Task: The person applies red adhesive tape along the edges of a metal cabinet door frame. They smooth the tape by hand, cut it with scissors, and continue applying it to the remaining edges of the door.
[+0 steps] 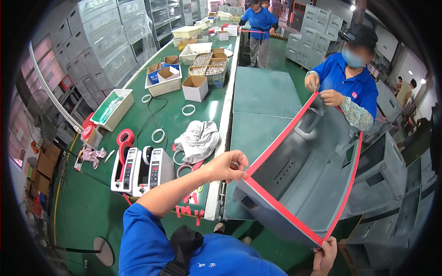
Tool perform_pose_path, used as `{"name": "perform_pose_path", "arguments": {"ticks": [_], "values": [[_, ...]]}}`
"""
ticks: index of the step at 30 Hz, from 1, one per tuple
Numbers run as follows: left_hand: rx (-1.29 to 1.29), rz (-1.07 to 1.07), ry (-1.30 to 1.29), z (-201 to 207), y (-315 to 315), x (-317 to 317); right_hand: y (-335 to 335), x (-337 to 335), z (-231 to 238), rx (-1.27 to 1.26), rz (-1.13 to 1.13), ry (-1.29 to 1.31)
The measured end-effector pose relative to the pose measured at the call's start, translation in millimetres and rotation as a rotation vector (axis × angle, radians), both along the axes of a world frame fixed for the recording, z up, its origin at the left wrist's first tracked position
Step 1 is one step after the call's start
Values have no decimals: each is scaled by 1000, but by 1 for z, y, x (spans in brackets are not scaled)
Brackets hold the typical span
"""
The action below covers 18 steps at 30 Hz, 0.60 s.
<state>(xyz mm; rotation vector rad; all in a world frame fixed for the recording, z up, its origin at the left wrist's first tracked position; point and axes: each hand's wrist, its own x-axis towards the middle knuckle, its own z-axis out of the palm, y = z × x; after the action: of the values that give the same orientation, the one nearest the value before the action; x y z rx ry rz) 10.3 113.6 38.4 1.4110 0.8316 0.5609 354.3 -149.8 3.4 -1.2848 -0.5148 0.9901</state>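
A large grey open-topped housing [294, 184] stands tilted at the right of the bench, with red tape [285, 211] running along its rim. At its left corner my left hand [229, 165] is closed, thumb and forefinger pinched at the tape. My right hand [326, 255] grips the near right corner, its thumb on the taped rim and the other fingers partly hidden. Across the housing, a co-worker's hands [322, 94] hold the far corner at the tape.
Left of me, two tape dispensers [142, 170], a crumpled grey cloth [199, 139] and red tape strips [188, 210] lie on the green bench [179, 119]. Parts trays [207, 69] stand farther back. More grey housings [377, 170] are stacked at the right. Another person [260, 23] works beyond.
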Motion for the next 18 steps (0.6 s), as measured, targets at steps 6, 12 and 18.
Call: {"name": "perform_pose_path", "arguments": {"ticks": [6,12,18], "values": [[-131,23,-242,-18,-9,-1,-4,-6,2,-18,-43,31],[-84,138,-217,-21,-21,15,3,-20,-4,18,-179,16],[-111,205,-340,-33,-23,19,11,-32,-5,38,-281,20]]}}
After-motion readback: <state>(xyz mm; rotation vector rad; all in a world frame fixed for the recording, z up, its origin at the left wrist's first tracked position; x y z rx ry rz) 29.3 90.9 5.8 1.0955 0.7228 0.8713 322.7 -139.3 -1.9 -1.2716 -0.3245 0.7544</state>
